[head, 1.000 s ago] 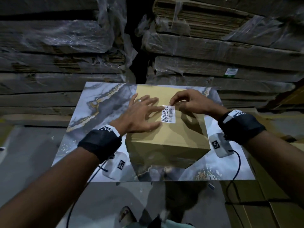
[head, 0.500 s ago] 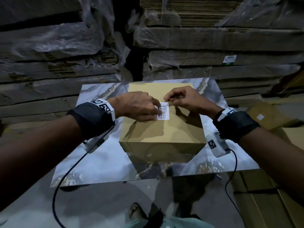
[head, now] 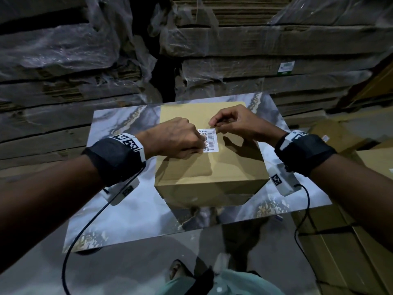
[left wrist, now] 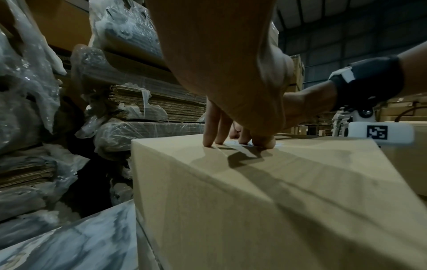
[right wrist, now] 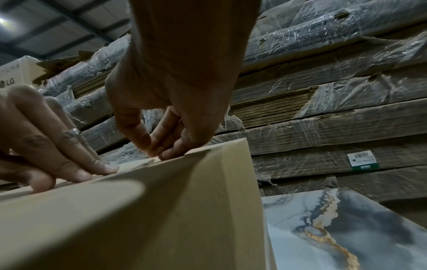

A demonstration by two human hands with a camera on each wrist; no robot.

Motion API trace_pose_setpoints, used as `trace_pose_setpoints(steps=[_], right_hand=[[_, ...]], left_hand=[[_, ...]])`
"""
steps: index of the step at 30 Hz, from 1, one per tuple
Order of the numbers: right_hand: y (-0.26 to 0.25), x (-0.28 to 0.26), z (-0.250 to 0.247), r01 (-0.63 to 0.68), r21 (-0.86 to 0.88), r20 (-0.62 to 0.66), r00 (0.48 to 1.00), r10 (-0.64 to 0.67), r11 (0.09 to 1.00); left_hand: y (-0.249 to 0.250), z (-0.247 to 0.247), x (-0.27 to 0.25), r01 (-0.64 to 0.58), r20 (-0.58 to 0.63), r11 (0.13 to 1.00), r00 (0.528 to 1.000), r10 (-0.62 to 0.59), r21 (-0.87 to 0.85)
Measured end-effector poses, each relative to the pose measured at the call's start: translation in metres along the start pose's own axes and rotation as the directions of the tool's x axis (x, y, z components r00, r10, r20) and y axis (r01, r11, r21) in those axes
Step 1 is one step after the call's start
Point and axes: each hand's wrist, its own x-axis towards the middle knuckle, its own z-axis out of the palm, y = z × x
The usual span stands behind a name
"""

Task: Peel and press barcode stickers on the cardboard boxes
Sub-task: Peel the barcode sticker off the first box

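A brown cardboard box [head: 210, 169] stands on the marble-patterned table [head: 127, 188]. A white barcode sticker [head: 209, 139] lies on the box top. My left hand [head: 198, 143] presses its straight fingers [left wrist: 215, 135] down on the sticker's left part. My right hand [head: 213, 125] pinches the sticker's far edge with thumb and fingertips bunched together [right wrist: 159, 153]. In the right wrist view the left hand's fingers [right wrist: 76, 164] lie on the box [right wrist: 138, 219] next to the sticker [right wrist: 136, 164]. The left wrist view shows the sticker [left wrist: 233, 144] mostly hidden under the fingertips.
Tall stacks of flattened cardboard wrapped in plastic film [head: 255, 39] rise right behind the table. More cardboard boxes [head: 340, 252] sit on the floor at the right. Black cables [head: 85, 231] hang from both wrist cameras over the table's front edge.
My left hand went from lying flat and spread on the box to bunching its fingers onto the sticker's left part. The right hand stayed at the sticker's far edge.
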Motion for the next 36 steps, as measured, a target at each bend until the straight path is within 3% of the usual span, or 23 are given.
trace_pose_setpoints(steps=[13,19,22,36], right_hand=[[-0.011,0.0,0.004,-0.019,-0.11,-0.004,1.0,0.019,0.994],[-0.022,0.002,0.003,-0.059,-0.215,0.009,0.998,0.062,0.975],[-0.027,0.007,0.004,-0.109,-0.25,0.002,0.994,0.113,0.962],[-0.028,0.005,0.011,-0.142,-0.295,-0.027,0.99,0.14,0.945]], left_hand=[[0.005,0.012,-0.007,-0.035,-0.137,0.999,0.99,0.038,0.027],[-0.009,0.01,-0.006,0.014,-0.102,0.995,0.995,-0.024,-0.101],[-0.015,0.006,-0.005,-0.052,-0.081,0.987,0.996,0.04,-0.15],[-0.006,0.014,-0.007,-0.165,-0.138,0.985,0.976,0.17,0.043]])
